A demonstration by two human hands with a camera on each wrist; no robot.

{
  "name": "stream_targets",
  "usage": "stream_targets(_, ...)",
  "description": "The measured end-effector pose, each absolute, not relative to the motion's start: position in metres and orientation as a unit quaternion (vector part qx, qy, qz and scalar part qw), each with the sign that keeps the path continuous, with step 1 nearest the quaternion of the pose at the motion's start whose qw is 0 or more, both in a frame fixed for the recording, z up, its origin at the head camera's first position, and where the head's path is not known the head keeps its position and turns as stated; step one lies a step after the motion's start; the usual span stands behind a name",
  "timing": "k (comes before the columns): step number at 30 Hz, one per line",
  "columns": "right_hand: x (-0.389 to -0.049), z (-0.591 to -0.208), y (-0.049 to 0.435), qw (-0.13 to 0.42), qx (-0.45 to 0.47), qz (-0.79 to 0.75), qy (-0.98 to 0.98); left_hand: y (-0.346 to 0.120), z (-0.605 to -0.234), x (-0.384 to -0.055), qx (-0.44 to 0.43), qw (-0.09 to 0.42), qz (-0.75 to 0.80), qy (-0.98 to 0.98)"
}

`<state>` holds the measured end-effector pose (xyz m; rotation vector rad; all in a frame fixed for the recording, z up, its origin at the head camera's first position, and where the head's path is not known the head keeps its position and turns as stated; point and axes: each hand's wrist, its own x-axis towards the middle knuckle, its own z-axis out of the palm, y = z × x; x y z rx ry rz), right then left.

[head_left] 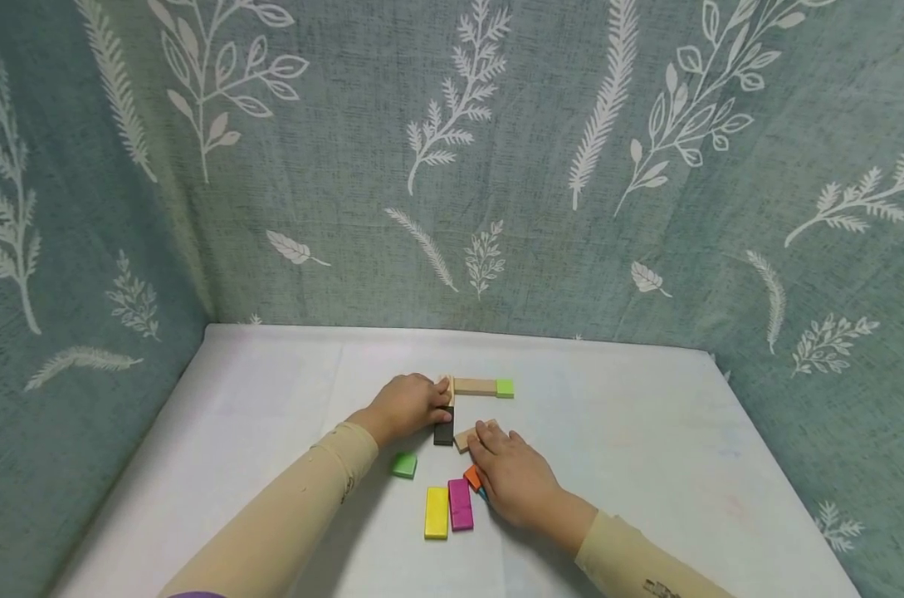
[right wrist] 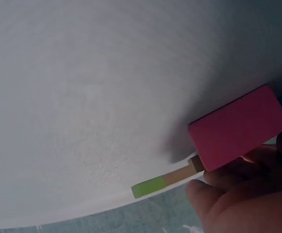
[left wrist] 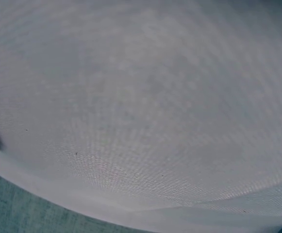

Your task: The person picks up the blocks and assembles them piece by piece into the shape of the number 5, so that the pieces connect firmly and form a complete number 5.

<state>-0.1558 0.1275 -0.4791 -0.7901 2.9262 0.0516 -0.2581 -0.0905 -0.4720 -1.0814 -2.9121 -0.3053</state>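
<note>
My left hand (head_left: 410, 405) pinches a narrow wooden block (head_left: 452, 394), which its fingers partly cover. The thumb lies over the upper end of a dark block (head_left: 443, 433). Beyond stretches a flat wooden block (head_left: 476, 386), with a light green block (head_left: 505, 388) at its right end. My right hand (head_left: 515, 475) rests its fingers on a slanted wooden block (head_left: 463, 440) beside the dark one. An orange block (head_left: 471, 477) and a teal block (head_left: 483, 492) show partly from under that hand. A large reddish block (right wrist: 238, 127) sits next to its fingers in the right wrist view.
Nearer the body, a yellow block (head_left: 437, 513) and a magenta block (head_left: 461, 504) lie side by side. A green block (head_left: 404, 465) lies below the left wrist. White cloth (head_left: 646, 432) covers the table, with leaf-patterned curtains (head_left: 526, 166) behind and at both sides.
</note>
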Motion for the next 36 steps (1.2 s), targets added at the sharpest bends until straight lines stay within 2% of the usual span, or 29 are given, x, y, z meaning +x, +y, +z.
stream_targets(10, -0.158, -0.477, 0.133, 0.062, -0.272, -0.012, 0.960, -0.091, -0.471, -0.258, -0.345, -0.002, -0.080, -0.935)
stream_targets(17, -0.162, -0.465, 0.167, 0.049, -0.208, -0.082, 0.973, -0.087, -0.472, -0.259, -0.353, 0.002, -0.075, -0.933)
stream_targets(21, -0.162, -0.465, 0.192, 0.080, -0.217, -0.106, 0.967, -0.086, -0.469, -0.259, -0.347, -0.005, -0.074, -0.935)
stream_targets(25, -0.158, -0.468, 0.206, 0.138, -0.243, -0.115, 0.953, -0.086, -0.469, -0.260, -0.348, -0.002, -0.068, -0.935)
stream_targets(29, -0.149, -0.472, 0.205, 0.168, -0.240, -0.097, 0.951, -0.084, -0.469, -0.260, -0.355, 0.000, -0.071, -0.932)
stream_targets(36, -0.132, -0.474, 0.165, 0.156, -0.185, -0.058, 0.969, -0.086, -0.468, -0.259, -0.349, -0.006, -0.073, -0.934)
